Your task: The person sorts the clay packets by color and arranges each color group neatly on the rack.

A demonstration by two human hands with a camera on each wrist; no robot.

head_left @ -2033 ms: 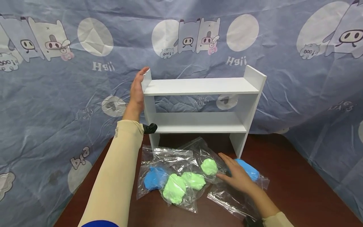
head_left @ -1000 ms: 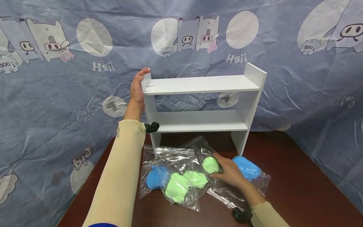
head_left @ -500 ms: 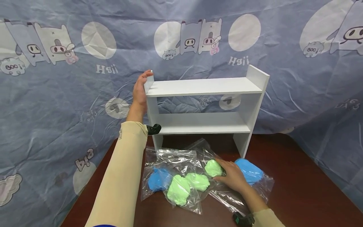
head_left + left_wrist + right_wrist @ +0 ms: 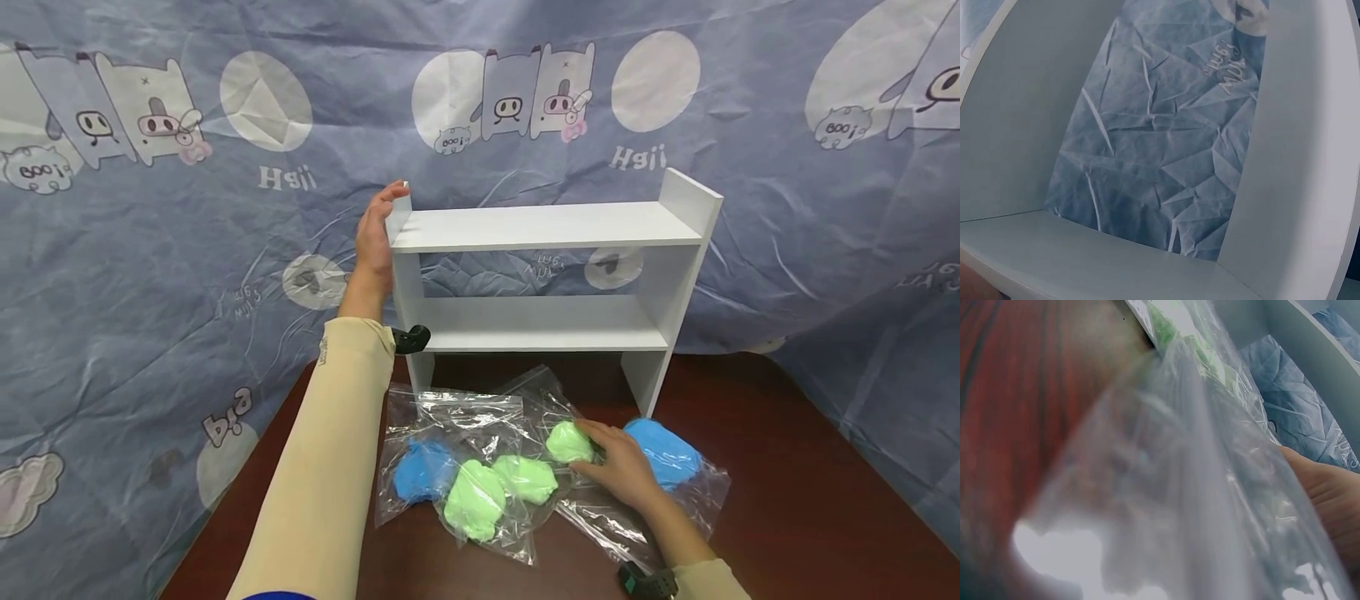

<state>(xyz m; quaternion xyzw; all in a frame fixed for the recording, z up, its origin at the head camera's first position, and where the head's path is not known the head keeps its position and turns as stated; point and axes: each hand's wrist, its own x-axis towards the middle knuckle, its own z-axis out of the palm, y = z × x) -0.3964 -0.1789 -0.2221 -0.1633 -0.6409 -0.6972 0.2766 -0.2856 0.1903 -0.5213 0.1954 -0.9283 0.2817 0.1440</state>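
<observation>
In the head view my left hand (image 4: 373, 242) holds the left side panel of a white two-tier shelf rack (image 4: 540, 323), its fingertips bent over the top edge. The rack's inner boards fill the left wrist view. My right hand (image 4: 624, 463) grips the right side of a clear zip bag holding a light green lump of soft clay (image 4: 568, 442), fingers and thumb curved about it. Clear plastic (image 4: 1147, 487) covers much of the right wrist view and hides most of the grip. Left of it lie two more green lumps (image 4: 474, 500) in bags.
A bagged blue lump (image 4: 422, 472) lies at the left of the pile. Another blue lump (image 4: 664, 452) is right of my right hand, beside the rack's right leg. The dark red-brown table (image 4: 780, 492) carries everything. A patterned blue cloth (image 4: 180, 333) hangs behind.
My right hand has moved left onto the bagged green lump and closed about it. The fingertips of my left hand have bent further over the panel's top. The rack stays put.
</observation>
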